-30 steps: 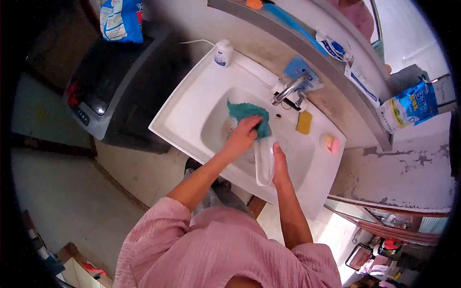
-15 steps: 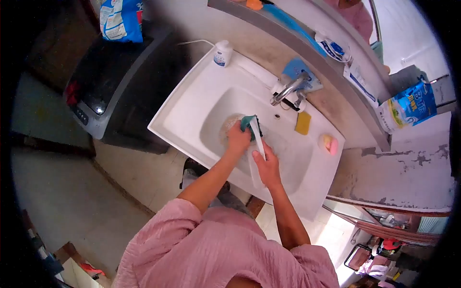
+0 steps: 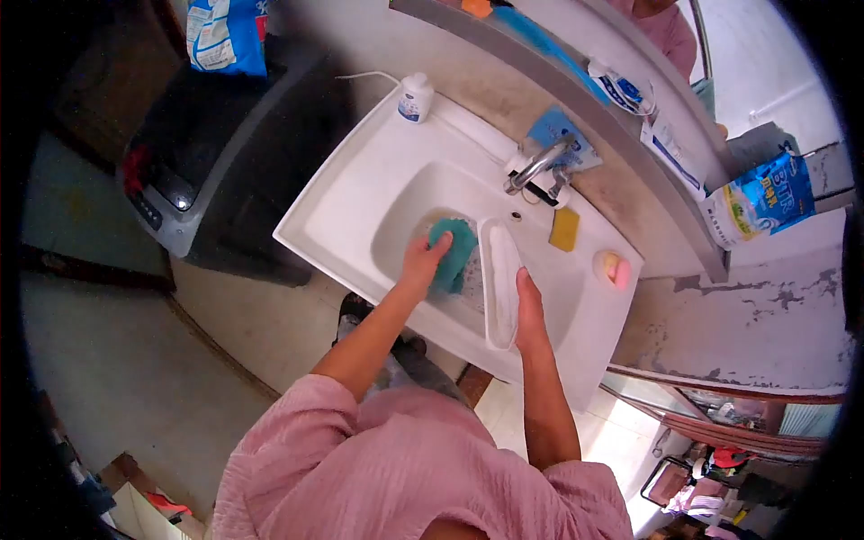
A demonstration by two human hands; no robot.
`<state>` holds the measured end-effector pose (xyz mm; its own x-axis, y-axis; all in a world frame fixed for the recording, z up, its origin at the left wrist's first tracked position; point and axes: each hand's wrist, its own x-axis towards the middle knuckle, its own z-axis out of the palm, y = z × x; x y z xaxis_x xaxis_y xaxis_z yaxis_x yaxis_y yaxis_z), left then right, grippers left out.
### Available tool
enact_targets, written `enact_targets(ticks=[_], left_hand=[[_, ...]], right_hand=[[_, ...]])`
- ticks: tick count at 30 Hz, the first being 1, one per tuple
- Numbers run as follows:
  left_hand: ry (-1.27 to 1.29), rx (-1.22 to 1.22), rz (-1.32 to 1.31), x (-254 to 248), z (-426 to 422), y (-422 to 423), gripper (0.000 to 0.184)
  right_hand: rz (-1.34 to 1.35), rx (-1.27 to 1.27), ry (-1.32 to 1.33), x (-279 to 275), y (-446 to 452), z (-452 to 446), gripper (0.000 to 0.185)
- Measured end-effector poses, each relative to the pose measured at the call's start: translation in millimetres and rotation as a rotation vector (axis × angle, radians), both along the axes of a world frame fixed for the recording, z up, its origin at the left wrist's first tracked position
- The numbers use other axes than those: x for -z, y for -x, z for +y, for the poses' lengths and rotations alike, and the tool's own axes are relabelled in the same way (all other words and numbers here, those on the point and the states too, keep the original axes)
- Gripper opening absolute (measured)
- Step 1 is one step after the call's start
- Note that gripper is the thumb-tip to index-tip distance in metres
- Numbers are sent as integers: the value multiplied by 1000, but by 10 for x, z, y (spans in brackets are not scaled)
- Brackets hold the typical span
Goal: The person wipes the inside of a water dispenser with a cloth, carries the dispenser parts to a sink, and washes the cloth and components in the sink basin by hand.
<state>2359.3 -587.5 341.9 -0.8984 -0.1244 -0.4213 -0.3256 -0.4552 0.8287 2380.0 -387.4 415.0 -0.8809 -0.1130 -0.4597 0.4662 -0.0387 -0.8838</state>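
Observation:
My left hand (image 3: 423,263) grips a green cloth (image 3: 456,256) low in the left part of the white sink basin (image 3: 396,211). On the right, my right hand (image 3: 530,310) holds a long white tray-like piece (image 3: 500,283) by its right side, its hollow face turned up. The cloth hangs just left of the white piece, with a small gap between them. Wet, murky patches show in the basin under the cloth. My right fingers are mostly hidden behind the white piece.
Behind the basin stands a chrome faucet (image 3: 540,166), with a yellow sponge (image 3: 564,229) and pink soap (image 3: 617,270) to its right. A white bottle (image 3: 415,98) is at the back left corner. Left of the sink is a black bin (image 3: 261,153); a shelf (image 3: 630,148) runs above.
The cloth was against the white piece and has moved left, away from it. My right hand has turned the white piece from edge-on to hollow face up.

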Motion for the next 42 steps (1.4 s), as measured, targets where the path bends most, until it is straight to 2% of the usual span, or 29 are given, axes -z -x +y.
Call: enact_targets(ticks=[1, 2, 5, 8, 11, 14, 17, 18, 20, 23, 26, 29, 32, 35, 37, 39, 40, 42], left_hand=[[-157, -30, 47, -22, -24, 26, 35], [9, -12, -16, 5, -42, 73, 39], [246, 39, -79, -323, -53, 103, 38], [767, 230, 372, -309, -42, 131, 35], [837, 364, 759, -278, -160, 245, 32], [1095, 478, 782, -126, -221, 456, 29], [586, 464, 502, -552, -290, 359, 25], [634, 411, 450, -527, -251, 350, 23], [726, 308, 342, -370, -134, 295, 20], [528, -161, 127, -111, 34, 196, 17], [845, -13, 304, -221, 112, 28, 14], [1270, 100, 959, -365, 246, -12, 11], [1364, 350, 817, -208, 304, -87, 13], [1284, 449, 775, -142, 308, -146, 13], [728, 450, 397, -21, 220, -87, 13], [415, 372, 181, -36, 183, -58, 14], [382, 303, 145, -132, 147, -90, 14], [676, 291, 360, -220, 147, -173, 16]], right_hand=[[10, 2, -5, 34, -5, 2, 63], [23, 2, -9, 95, -1, 6, 63], [67, -19, -45, 99, -14, -57, 61], [56, -50, -16, -74, -53, -136, 58], [-69, -94, 36, -66, -11, 18, 56], [-93, -138, 3, -249, -46, -25, 54], [29, -233, -108, -168, -48, -18, 58], [85, -269, -152, -67, -31, 12, 61], [117, -164, -163, 142, -36, -24, 58], [99, -9, -107, 296, 2, 37, 59], [166, 40, -118, 146, 8, -64, 59], [250, -19, -214, 120, 39, -173, 59], [289, -90, -329, 202, 73, -194, 61], [311, -76, -329, 405, 72, -162, 61], [247, 27, -271, 385, 42, -202, 58], [113, 195, -192, 303, 55, -239, 53], [52, 171, -90, 254, 83, -238, 54], [-77, 120, 111, 190, 133, -212, 55]])
